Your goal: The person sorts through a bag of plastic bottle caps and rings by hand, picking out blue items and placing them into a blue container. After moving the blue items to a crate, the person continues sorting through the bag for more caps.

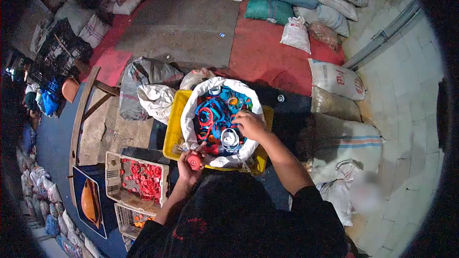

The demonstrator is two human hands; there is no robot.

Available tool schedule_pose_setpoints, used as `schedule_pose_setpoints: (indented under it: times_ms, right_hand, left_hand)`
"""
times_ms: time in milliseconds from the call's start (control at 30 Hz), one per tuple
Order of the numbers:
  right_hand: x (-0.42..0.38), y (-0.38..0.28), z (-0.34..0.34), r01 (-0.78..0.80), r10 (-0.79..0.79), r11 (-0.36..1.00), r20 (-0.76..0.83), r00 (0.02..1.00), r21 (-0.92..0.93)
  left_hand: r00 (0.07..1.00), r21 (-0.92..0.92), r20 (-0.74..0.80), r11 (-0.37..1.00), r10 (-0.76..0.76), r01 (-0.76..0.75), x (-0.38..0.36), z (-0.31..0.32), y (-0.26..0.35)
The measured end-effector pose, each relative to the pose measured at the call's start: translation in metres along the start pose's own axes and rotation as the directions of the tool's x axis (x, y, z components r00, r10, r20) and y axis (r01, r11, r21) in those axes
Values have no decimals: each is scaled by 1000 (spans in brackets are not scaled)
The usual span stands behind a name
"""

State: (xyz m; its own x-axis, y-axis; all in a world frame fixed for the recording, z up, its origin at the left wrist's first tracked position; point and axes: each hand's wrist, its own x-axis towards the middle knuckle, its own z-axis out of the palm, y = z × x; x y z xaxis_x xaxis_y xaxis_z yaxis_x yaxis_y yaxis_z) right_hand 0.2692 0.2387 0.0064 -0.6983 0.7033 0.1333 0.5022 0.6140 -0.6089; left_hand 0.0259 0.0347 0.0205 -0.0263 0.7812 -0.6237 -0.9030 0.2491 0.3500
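Note:
A white sack (188, 123) with its rim rolled open stands in a yellow crate (171, 136). Blue, red, orange and white plastic caps and rings (217, 114) fill it. My left hand (190, 167) holds a round red cap (194, 162) at the sack's near left edge. Over the right side of the pile, my right hand (250, 125) reaches in with bent fingers; whether anything is between its fingertips cannot be made out. A white ring-shaped piece (230, 138) lies on the pile just left of and below that hand.
At the left, a crate of red caps (165, 181) stands above another with orange pieces (125, 220). A wooden frame (79, 124) is farther left. Filled sacks (337, 79) line the right wall. Grey and white bags (158, 98) touch the yellow crate's far left side.

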Motion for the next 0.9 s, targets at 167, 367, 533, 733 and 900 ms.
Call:
schedule_pose_setpoints:
  times_ms: [167, 367, 533, 733, 900]
  right_hand:
    - [-6, -8, 20, -44, 43, 999, -35, 998, -10]
    - [-7, -18, 16, -176, 231, 943, -174, 957, 284]
    - [-13, -8, 30, -168, 376, 721, -176, 910, 673]
    - [-24, -40, 11, -203, 523, 337, -4, 852, 919]
    - [-33, -68, 15, -85, 446, 566, -218, 868, 820]
  left_hand:
    - [998, 34, 55, 999, 11, -13, 1, 0, 2]
    - [996, 41, 90, 999, -4, 0, 4, -7, 3]
    - [992, 43, 126, 999, -17, 12, 4, -9, 3]
    - [985, 41, 163, 998, -56, 50, 6, -12, 7]
    - [987, 38, 144, 997, -71, 66, 3, 4, 11]
